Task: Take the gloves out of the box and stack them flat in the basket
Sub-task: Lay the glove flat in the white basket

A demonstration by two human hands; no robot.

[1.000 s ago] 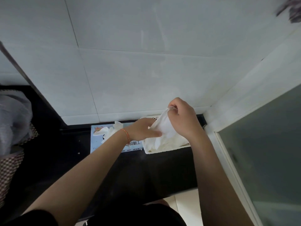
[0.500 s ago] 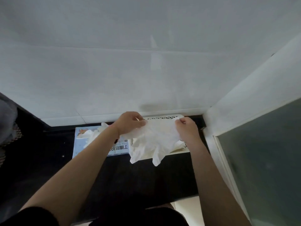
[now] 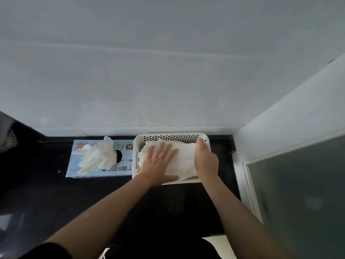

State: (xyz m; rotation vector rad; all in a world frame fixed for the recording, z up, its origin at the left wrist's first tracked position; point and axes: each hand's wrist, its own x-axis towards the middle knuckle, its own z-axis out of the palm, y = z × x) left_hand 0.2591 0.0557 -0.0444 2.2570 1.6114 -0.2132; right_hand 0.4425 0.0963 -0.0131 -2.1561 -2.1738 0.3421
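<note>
Here, left hand [image 3: 158, 165] spread flat on gloves [image 3: 183, 159] in basket [image 3: 172, 136]; right hand [image 3: 206, 161] at their right edge, grip hidden. Beside it, box [image 3: 74, 161], more gloves bunched over its opening.

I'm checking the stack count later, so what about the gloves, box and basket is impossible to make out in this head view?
- How many gloves lie in the basket: left hand and right hand cover the pile.
- What the right hand's fingertips do: hidden behind the hand.
- How many remain in the box: the glove bunch blocks its opening.
- Box print: too blurred.
</note>
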